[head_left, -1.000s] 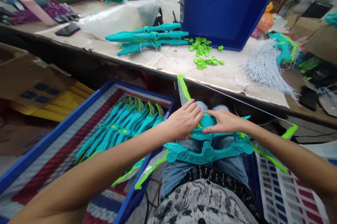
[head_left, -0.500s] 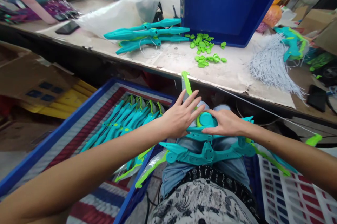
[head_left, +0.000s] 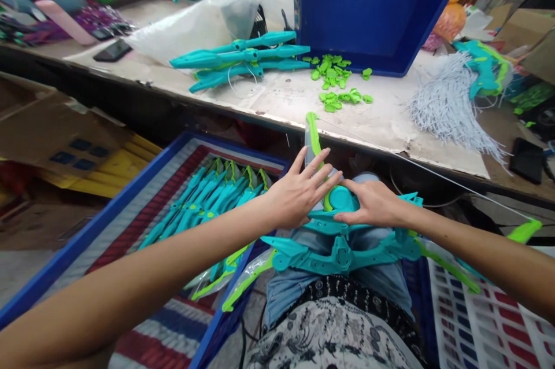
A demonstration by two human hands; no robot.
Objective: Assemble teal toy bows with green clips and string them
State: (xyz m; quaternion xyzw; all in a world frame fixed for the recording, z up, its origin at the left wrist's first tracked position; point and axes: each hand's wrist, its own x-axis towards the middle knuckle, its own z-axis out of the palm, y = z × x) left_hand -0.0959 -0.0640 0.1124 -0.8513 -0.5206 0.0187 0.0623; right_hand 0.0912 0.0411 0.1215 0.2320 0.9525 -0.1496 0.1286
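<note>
A teal and lime-green toy bow (head_left: 344, 199) is held over my lap, its round teal joint facing up. My left hand (head_left: 299, 192) lies across the base of its upright green limb (head_left: 313, 131), fingers spread; the thumb is hidden. On the right side of the joint, my right hand (head_left: 375, 202) grips the bow, thumb in front and the other fingers mostly hidden. A thin white string (head_left: 433, 171) runs from the upright limb's tip to a green tip (head_left: 524, 231) at right. Across my thighs rests a second teal bow body (head_left: 344, 256) with green limbs.
A blue-rimmed crate (head_left: 108, 199) at left holds several bows. On the table (head_left: 281, 100) lie stacked teal bow parts (head_left: 247, 56), small green pieces (head_left: 332, 71), a bundle of white strings (head_left: 446, 106) and phones. A blue bin (head_left: 368, 10) stands behind; a white basket (head_left: 472, 311) sits at right.
The upright green limb has tilted slightly to the right, and my left hand has shifted a little the same way. My right hand keeps its grip.
</note>
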